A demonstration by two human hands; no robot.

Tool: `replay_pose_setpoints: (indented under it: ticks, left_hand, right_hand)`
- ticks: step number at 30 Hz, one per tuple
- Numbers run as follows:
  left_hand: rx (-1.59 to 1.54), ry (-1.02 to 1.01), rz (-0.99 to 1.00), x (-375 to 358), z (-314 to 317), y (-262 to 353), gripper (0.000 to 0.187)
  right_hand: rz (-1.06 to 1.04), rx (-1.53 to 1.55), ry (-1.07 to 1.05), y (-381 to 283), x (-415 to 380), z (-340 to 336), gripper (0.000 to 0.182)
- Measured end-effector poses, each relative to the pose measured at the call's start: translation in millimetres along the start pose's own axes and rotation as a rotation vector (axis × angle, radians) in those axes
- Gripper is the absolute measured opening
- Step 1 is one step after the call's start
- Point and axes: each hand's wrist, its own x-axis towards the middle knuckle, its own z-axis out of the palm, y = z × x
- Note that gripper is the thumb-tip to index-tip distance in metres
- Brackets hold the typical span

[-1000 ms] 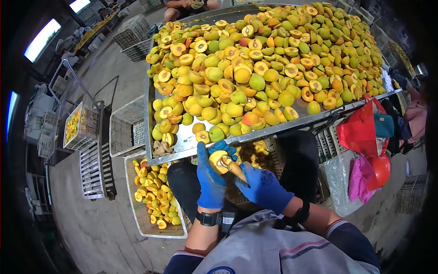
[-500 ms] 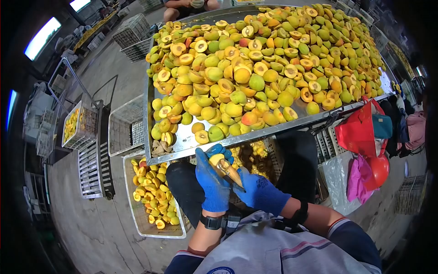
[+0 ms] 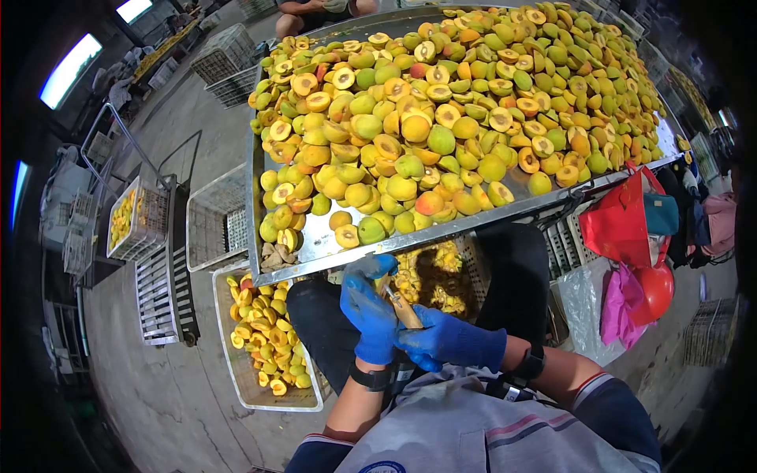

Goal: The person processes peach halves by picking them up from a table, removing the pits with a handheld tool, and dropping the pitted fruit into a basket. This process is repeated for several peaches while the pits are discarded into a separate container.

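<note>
Both of my hands wear blue gloves and meet over my lap, below the near edge of the metal table point(image 3: 347, 258). My right hand point(image 3: 448, 339) is wrapped round the wooden handle of a small tool point(image 3: 404, 308), whose metal end points toward my other palm. My left hand point(image 3: 369, 303) is curled, with its fingers bent over a piece of fruit that shows only slightly at its fingertips. Halved yellow-green fruit point(image 3: 441, 140) lies heaped on the table. Under my hands a container point(image 3: 471, 272) holds yellow fruit pieces and brown matter.
A crate of halved fruit point(image 3: 270, 339) stands left of my legs. Farther left are an empty crate point(image 3: 206, 225), a slatted cart point(image 3: 162, 303) and another fruit-filled crate point(image 3: 142, 221). Red bags point(image 3: 619, 225) hang at the right. A person point(image 3: 323, 12) sits beyond the table.
My left hand has turned and closed further, so the fruit half seen in it before is now mostly hidden. The tool has tilted and moved slightly in my right hand.
</note>
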Motion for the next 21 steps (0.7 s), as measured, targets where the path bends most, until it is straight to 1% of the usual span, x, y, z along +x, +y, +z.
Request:
replay_pose_setpoints:
  ticks: [1, 2, 3, 5, 7, 8, 9, 10, 11, 12, 13, 14, 15, 16, 17, 18, 19, 20, 21]
  left_hand:
    - [0.041, -0.066, 0.052, 0, -2, 1, 0.051]
    - [0.081, -0.132, 0.105, 0, -3, 1, 0.048]
    - [0.082, -0.131, 0.105, 2, -3, 2, 0.048]
    - [0.016, -0.183, 0.020, 5, -3, 2, 0.047]
    - [0.034, -0.196, -0.007, 8, -2, 4, 0.046]
    - [0.049, -0.212, -0.037, 10, -1, 5, 0.045]
    - [0.069, -0.270, -0.057, 12, 1, 16, 0.045]
    - [0.072, -0.273, -0.059, 12, 4, 19, 0.045]
    - [0.022, -0.215, -0.095, 10, 5, 21, 0.045]
    - [-0.028, -0.154, -0.129, 9, 6, 21, 0.045]
    - [-0.026, -0.153, -0.129, 10, 4, 19, 0.045]
    - [-0.001, -0.099, -0.159, 11, 1, 15, 0.047]
    - [0.023, -0.047, -0.190, 13, 2, 17, 0.050]
    - [0.023, -0.047, -0.190, 14, 3, 19, 0.050]
    - [0.024, -0.026, -0.260, 17, 6, 22, 0.057]
    - [0.025, -0.007, -0.330, 19, 9, 25, 0.065]
    - [0.023, -0.007, -0.332, 21, 6, 25, 0.065]
    - [0.043, -0.079, -0.423, 24, 3, 25, 0.065]
    - [0.062, -0.150, -0.511, 26, 2, 27, 0.066]
  right_hand:
    - [0.037, 0.020, -0.066, -4, -1, 0, 0.016]
    - [0.037, 0.020, -0.066, -6, -2, 0, 0.016]
    - [0.033, 0.011, -0.055, -9, -3, 0, 0.016]
    - [0.029, 0.003, -0.046, -7, -3, -1, 0.016]
    - [-0.016, -0.047, 0.102, -2, 0, -2, 0.018]
    - [-0.016, -0.048, 0.099, -3, -1, -2, 0.018]
    - [-0.039, -0.089, 0.141, -4, -2, -1, 0.018]
    - [-0.062, -0.127, 0.185, -4, -3, -1, 0.019]
    - [-0.061, -0.123, 0.186, 3, -1, -1, 0.019]
    - [-0.141, -0.169, 0.165, 13, 3, 0, 0.020]
    - [-0.221, -0.216, 0.142, 17, 6, 1, 0.021]
    - [-0.221, -0.218, 0.137, 18, 6, 0, 0.021]
    - [-0.157, -0.248, 0.128, 14, 4, 1, 0.020]
    - [-0.092, -0.278, 0.121, 13, 2, 1, 0.019]
    - [-0.091, -0.279, 0.122, 24, 6, -5, 0.019]
    - [-0.369, -0.648, 0.164, 44, 14, -16, 0.020]
    - [-0.648, -1.016, 0.201, 49, 17, -18, 0.020]
    - [-0.646, -1.017, 0.199, 51, 15, -19, 0.020]
    - [-0.517, -0.883, 0.205, 43, 12, -14, 0.022]
